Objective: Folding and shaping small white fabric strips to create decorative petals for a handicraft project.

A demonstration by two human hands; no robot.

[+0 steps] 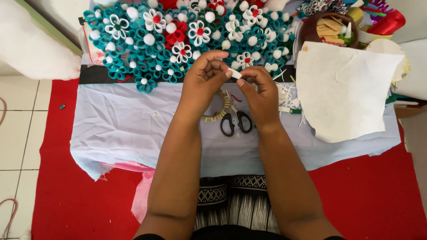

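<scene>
My left hand (202,82) and my right hand (261,93) meet above a pale blue cloth (129,129) and pinch a small white strip (235,74) between their fingertips. Beneath the hands lie black-handled scissors (235,123) and a curved piece of cream looped strips (218,116). Just beyond the hands spreads a large mat of teal, white and red rolled flowers with white pompoms (178,35).
A big sheet of white felt (344,89) lies at the right, with white scraps (289,100) beside it. A brown bowl of bits (331,29) and ribbon rolls (384,22) sit at the back right. Red carpet (66,200) covers the floor; white tiles (18,133) at left.
</scene>
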